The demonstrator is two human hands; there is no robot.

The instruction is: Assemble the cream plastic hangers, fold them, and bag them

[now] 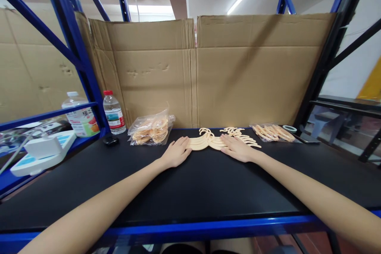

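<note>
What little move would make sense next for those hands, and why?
Perhaps lift the right hand straight up: it lies palm-down over some of the pale curved pieces, hiding how they sit there, and sliding it might disturb them.

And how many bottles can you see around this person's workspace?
2: a red-capped bottle at the left rear of the black tabletop, and a white-capped bottle further left, partly behind a blue rail. Others may be hidden.

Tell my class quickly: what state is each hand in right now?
Left hand: open, palm down on the curved, cream-coloured strips.
Right hand: open, palm down on the strips' right-hand part.
</note>
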